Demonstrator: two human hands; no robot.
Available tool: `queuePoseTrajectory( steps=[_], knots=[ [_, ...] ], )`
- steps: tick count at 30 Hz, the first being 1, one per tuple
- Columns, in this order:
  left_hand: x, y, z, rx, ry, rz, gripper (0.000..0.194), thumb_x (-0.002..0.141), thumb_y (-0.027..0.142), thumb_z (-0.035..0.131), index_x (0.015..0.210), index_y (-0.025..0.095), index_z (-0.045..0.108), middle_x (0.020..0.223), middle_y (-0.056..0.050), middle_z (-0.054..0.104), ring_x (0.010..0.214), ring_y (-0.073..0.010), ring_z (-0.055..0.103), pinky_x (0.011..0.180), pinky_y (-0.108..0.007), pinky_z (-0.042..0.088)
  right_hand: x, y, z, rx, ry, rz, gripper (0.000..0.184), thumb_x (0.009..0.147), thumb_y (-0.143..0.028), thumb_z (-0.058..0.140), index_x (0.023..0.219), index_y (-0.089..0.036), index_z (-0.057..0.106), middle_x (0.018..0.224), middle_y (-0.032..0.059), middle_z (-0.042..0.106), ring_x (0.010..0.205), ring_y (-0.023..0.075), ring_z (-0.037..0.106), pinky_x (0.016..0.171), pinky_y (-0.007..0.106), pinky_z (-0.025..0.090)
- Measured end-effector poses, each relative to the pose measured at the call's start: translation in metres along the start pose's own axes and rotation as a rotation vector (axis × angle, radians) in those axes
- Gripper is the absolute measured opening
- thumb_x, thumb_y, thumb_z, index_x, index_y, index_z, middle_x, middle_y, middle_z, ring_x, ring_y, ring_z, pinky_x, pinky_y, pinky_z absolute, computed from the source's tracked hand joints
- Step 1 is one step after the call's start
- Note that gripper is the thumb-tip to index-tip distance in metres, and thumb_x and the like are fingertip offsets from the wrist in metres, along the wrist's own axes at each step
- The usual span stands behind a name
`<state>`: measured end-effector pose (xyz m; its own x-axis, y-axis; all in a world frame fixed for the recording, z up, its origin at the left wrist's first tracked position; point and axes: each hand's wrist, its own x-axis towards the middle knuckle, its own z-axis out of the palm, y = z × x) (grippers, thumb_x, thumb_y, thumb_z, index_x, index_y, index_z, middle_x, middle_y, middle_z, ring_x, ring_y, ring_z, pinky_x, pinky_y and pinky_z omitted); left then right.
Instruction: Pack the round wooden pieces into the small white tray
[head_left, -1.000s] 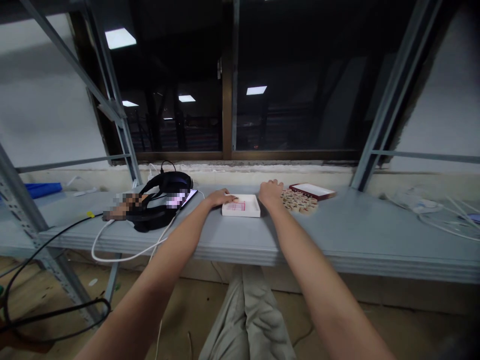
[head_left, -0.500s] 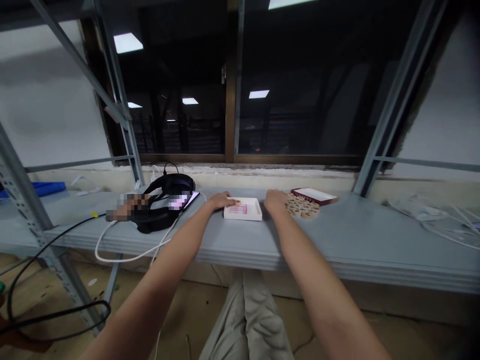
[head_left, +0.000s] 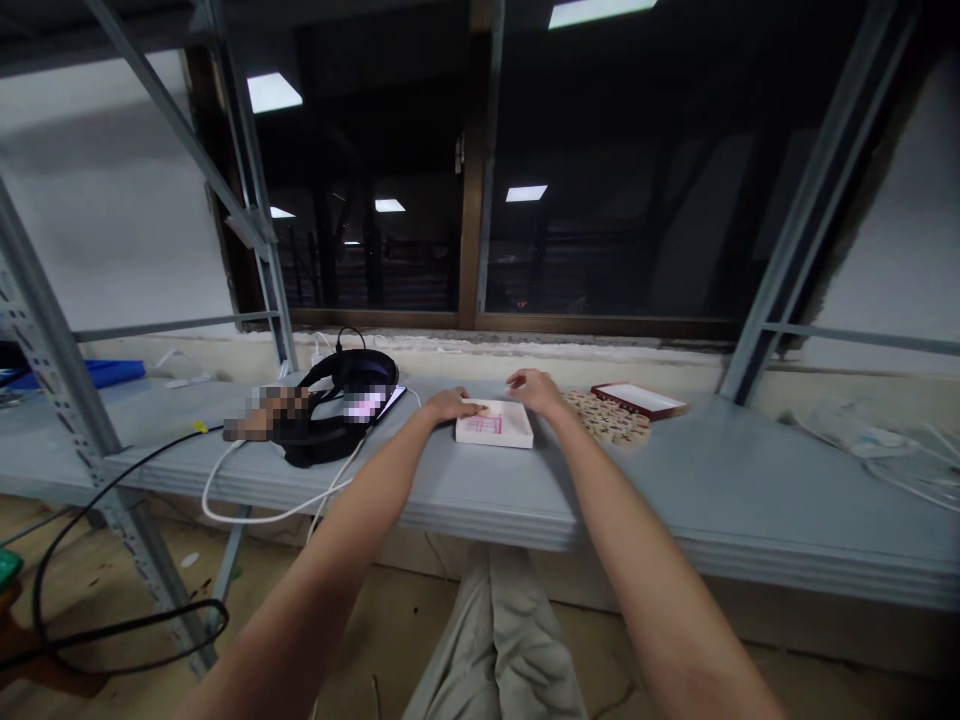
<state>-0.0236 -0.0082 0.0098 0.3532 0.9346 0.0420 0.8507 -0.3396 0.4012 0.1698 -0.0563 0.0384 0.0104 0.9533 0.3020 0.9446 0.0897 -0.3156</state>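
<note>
hands [head_left: 450, 404] first: the left hand rests where it did a second ago, on the left edge of the white box [head_left: 495, 424], fingers flat and loosely spread with the tips over the rim, pressing rather than pinching, so it steadies the box without closing on anything. the right hand [head_left: 534, 388] is what has changed: a second ago it lay against the heap of wooden pieces [head_left: 607, 417] to the right of the box, and now it has come back across and hovers over the box's far right corner, palm down, wrist slightly raised, fingers curled inward. whether those fingers enclose a piece i cannot tell, since the tips are small and turned away from the camera. judging by that shift, the work seems to run between heap and box, with the hand now at the box end of the trip. both forearms reach straight out from the body over the front lip of the grey shelf [head_left: 675, 500], nearly parallel. the box sits flat near the middle of the shelf, open side up, pink printing visible inside; the heap lies just beside it, and a red-edged lid [head_left: 639, 400] lies behind the heap. black headphones [head_left: 337, 405] and a white cable [head_left: 262, 505] lie well to the left.
</note>
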Motion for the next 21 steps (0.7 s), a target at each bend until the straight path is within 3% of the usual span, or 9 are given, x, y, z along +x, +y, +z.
queuePoseTrajectory(
  steps=[3,7,14,18,21],
  knots=[
    [0.000,0.001,-0.001,0.004,-0.010,-0.008,0.057,0.071,0.059,0.055,0.111,0.019,0.053,0.102,-0.007,0.067,0.092,-0.0237,0.061,0.070,-0.026,0.044,0.004,-0.004,0.000,0.116,-0.136,-0.127,0.026,0.082,-0.019,0.061,0.107,-0.016,0.065,0.098,0.0030,0.070,0.087,0.0114,0.064,0.074,0.016,0.047],
    [-0.001,0.002,-0.001,0.017,-0.001,-0.010,0.051,0.074,0.056,0.053,0.110,0.019,0.054,0.101,-0.006,0.067,0.092,-0.0229,0.061,0.070,-0.026,0.044,0.004,0.000,0.006,0.163,-0.247,-0.215,0.019,0.071,-0.015,0.070,0.090,-0.015,0.071,0.085,0.0014,0.071,0.077,0.0124,0.064,0.065,0.016,0.047],
    [-0.004,0.006,-0.003,0.042,-0.005,-0.014,0.054,0.077,0.052,0.051,0.118,0.017,0.051,0.107,-0.009,0.066,0.095,-0.0245,0.061,0.073,-0.027,0.044,0.006,-0.006,0.022,0.116,-0.133,-0.249,0.027,0.068,-0.007,0.069,0.093,-0.016,0.068,0.098,0.0036,0.068,0.091,0.0134,0.060,0.078,0.018,0.044],
    [-0.006,0.008,-0.004,0.031,-0.022,-0.025,0.052,0.079,0.050,0.050,0.119,0.017,0.051,0.110,-0.009,0.065,0.097,-0.0246,0.060,0.077,-0.029,0.045,0.004,-0.008,0.015,0.100,-0.096,-0.213,0.024,0.066,-0.007,0.070,0.088,-0.017,0.068,0.095,0.0014,0.069,0.086,0.0129,0.061,0.073,0.017,0.044],
    [-0.006,0.008,-0.003,0.020,-0.007,-0.023,0.048,0.083,0.051,0.045,0.117,0.017,0.053,0.113,-0.010,0.064,0.102,-0.0254,0.059,0.083,-0.031,0.044,0.000,-0.007,0.004,0.087,-0.020,-0.137,0.026,0.073,-0.006,0.061,0.093,-0.021,0.068,0.097,-0.0004,0.068,0.090,0.0143,0.061,0.077,0.021,0.043]
  ],
)
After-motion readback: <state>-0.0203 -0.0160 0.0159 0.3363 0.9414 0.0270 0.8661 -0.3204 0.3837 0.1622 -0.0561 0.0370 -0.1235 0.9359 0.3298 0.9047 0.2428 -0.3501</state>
